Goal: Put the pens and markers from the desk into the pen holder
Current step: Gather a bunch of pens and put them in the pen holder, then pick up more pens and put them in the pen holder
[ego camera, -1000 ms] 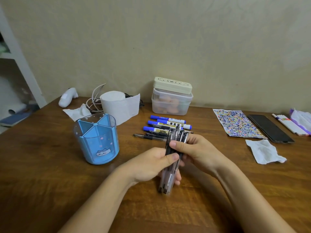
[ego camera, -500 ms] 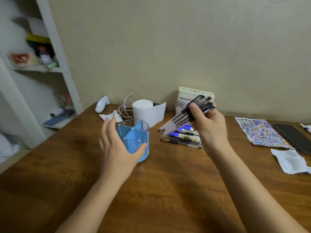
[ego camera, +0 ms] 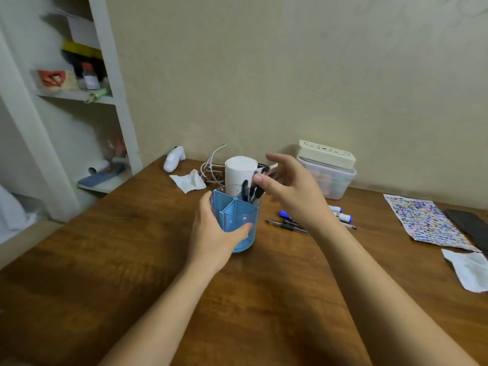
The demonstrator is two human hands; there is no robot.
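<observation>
A translucent blue pen holder [ego camera: 239,220] with divided compartments stands upright mid-desk. My left hand [ego camera: 215,233] wraps around its near left side. A bundle of black-capped pens [ego camera: 249,192] stands in its far right compartment, the lower ends inside. My right hand [ego camera: 287,192] is just above and to the right, thumb and fingers loosely around the pens' tops, index finger lifted. Blue-capped markers [ego camera: 340,213] and black pens [ego camera: 286,225] lie on the desk [ego camera: 264,299] right of the holder, partly hidden by my right wrist.
A tissue roll [ego camera: 239,173] and cables stand right behind the holder. A lidded plastic box [ego camera: 332,175] sits at the back; a sticker sheet [ego camera: 422,220], dark phone [ego camera: 470,225] and crumpled tissue [ego camera: 470,270] lie right. White shelves [ego camera: 79,96] stand at the left.
My right hand carried the pen bundle from above the markers to the holder and lowered it into a compartment. My left hand closed around the holder. The view shifted left.
</observation>
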